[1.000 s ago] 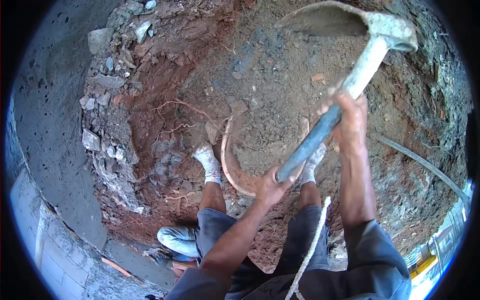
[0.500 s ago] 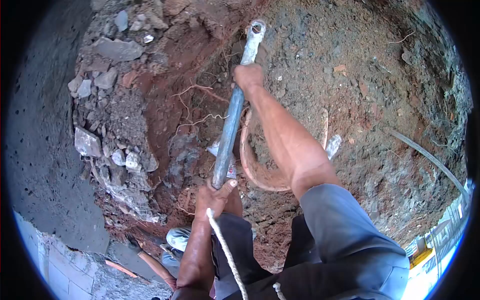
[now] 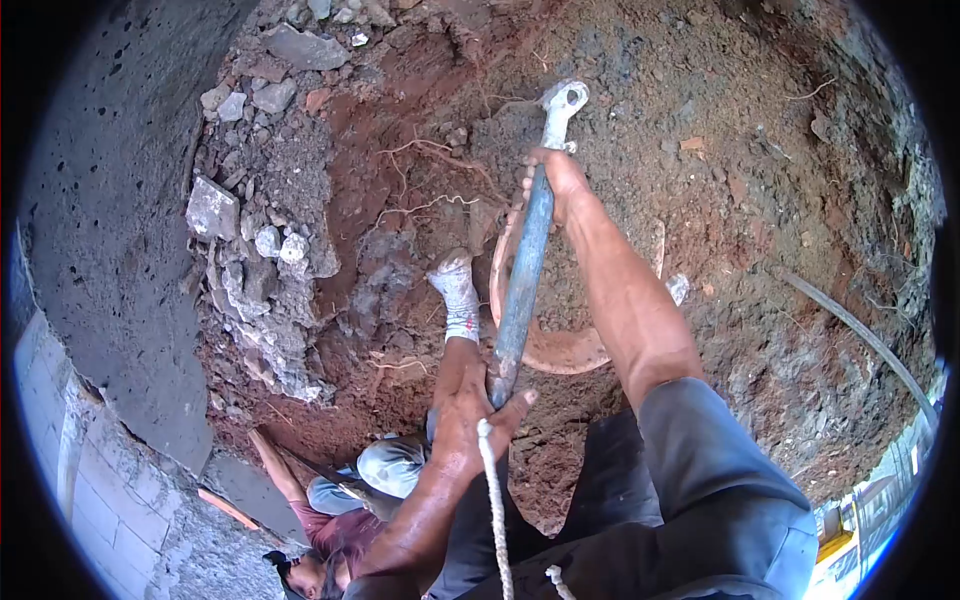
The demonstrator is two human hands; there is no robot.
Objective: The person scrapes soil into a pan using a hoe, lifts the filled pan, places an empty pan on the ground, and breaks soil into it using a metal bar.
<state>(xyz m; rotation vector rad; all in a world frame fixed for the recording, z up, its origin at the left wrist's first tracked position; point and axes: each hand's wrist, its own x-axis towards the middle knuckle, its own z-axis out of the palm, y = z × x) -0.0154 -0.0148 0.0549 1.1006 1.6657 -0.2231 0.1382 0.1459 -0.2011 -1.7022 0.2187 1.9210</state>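
A bluish-grey metal pipe (image 3: 527, 275) with a flattened whitish end and a round hole leans across the middle, over the soil. My right hand (image 3: 560, 183) is wrapped around its upper part, just below the holed end. Lower down, my left hand (image 3: 476, 412) grips the pipe's near end, with the thumb along the right side. A foot in a white sock (image 3: 458, 300) stands just left of the pipe. Behind the pipe and my right forearm, a curved reddish band (image 3: 562, 358) lies on the dirt, partly hidden. A white cord (image 3: 495, 500) hangs in front of my left hand.
Rubble and stones (image 3: 262, 240) pile up on the left beside a grey wall (image 3: 110, 200). Thin roots (image 3: 430, 205) stick out of the soil. Near the lower left sits another person in a maroon shirt (image 3: 335, 525). A grey hose (image 3: 855, 325) runs at right.
The pipe and both hands have shifted right and slightly down in view. More of the socked foot and the other person now shows, as the camera view has also moved.
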